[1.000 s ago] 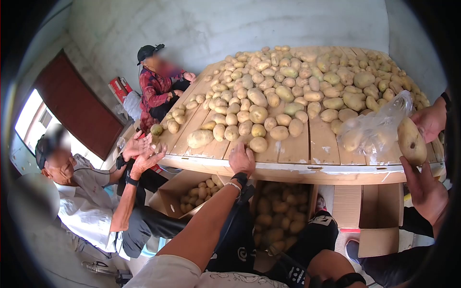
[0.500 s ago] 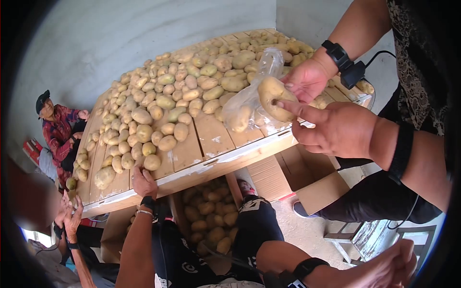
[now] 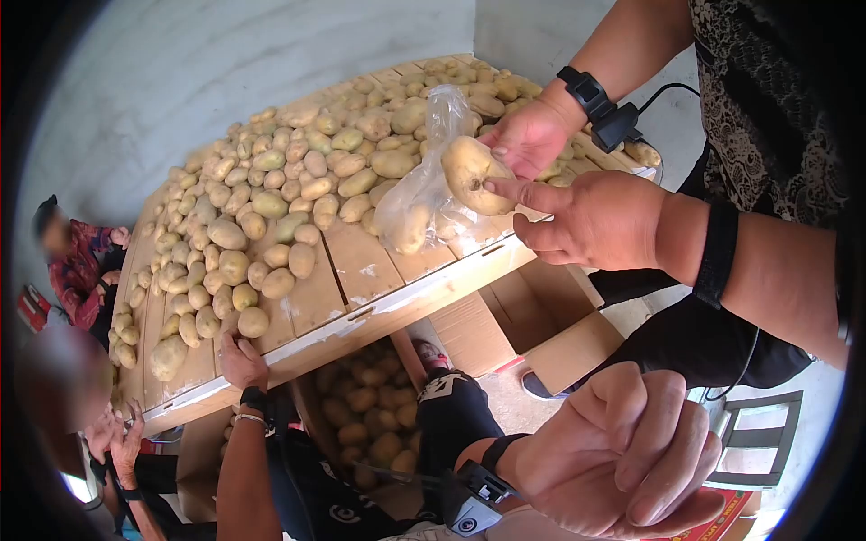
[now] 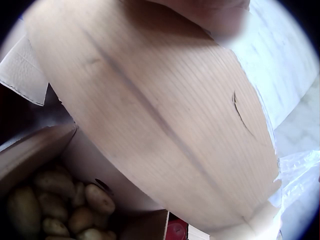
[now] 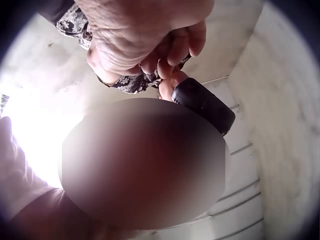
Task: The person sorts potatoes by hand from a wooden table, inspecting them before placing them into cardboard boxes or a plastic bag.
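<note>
Many potatoes point(image 3: 271, 159) cover a wooden slatted table point(image 3: 370, 267). My left hand point(image 3: 242, 362) rests on the table's front edge, close beside a round potato point(image 3: 253, 322); in the left wrist view part of the hand point(image 4: 217, 17) lies over the edge board point(image 4: 165, 110). Raised at the lower right, my right hand point(image 3: 622, 455) has loosely curled fingers and holds nothing; the right wrist view shows the same hand point(image 5: 145, 37). At the right, another person's hands hold a large potato point(image 3: 474, 176) with a dark spot, by a clear plastic bag point(image 3: 415, 203).
A box of potatoes point(image 3: 365, 406) stands under the table, with an open cardboard box point(image 3: 532, 311) to its right. The person at the right stands close, with a cable at the wrist point(image 3: 618, 126). Two people sit at the left. A stool point(image 3: 758, 442) is at the lower right.
The head view has swung to the right. My right hand has come into view and moved up closer to the camera. My left hand stays at the table edge, and another person's finger now touches the large potato.
</note>
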`<state>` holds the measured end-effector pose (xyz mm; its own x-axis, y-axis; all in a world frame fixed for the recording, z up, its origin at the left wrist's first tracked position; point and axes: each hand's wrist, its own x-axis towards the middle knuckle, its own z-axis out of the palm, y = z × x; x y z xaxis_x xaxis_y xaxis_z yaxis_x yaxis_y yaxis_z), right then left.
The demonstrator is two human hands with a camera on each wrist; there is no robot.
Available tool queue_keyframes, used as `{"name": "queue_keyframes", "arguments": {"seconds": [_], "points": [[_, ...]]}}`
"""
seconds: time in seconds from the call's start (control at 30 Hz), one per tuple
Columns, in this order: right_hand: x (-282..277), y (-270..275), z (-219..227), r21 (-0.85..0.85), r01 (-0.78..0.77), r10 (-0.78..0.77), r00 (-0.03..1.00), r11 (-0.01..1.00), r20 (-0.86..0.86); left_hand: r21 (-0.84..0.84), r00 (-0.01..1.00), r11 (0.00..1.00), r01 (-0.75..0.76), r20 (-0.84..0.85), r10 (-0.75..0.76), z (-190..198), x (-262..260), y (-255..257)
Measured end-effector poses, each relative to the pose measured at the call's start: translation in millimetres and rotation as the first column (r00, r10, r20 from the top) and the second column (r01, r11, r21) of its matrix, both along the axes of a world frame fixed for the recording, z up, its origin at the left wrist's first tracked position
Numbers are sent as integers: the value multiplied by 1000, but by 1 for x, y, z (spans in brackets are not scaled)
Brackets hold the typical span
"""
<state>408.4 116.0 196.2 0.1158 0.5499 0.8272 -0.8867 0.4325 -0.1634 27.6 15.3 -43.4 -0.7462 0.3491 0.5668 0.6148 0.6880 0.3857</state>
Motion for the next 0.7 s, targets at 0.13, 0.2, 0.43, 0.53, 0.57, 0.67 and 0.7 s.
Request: {"name": "queue_keyframes", "arguments": {"seconds": [0.13,0.2,0.43,0.53,0.57,0.67,0.7], "points": [[-21,-1,5,-111,28,-36,997,993,-65,-38,998,999,4,-62,-6,-3,-5,-1],[-30,14,-1,-72,29,-32,998,997,-50,-44,998,999,-5,-65,2,-4,-5,0],[-86,74,-47,33,570,-492,677,821,548,-45,999,999,-5,-37,3,-10,-3,-2],[-88,74,-44,77,570,-498,633,818,593,-49,999,999,-15,-42,13,0,0,2],[-86,71,-44,107,559,-502,624,822,599,-41,999,999,-12,-48,10,5,-2,5],[-87,58,-45,80,483,-457,743,872,490,-72,1000,997,-12,21,14,1,0,0],[-93,58,-40,65,437,-414,780,897,470,-65,1000,998,-13,1,13,4,-2,1]]}}
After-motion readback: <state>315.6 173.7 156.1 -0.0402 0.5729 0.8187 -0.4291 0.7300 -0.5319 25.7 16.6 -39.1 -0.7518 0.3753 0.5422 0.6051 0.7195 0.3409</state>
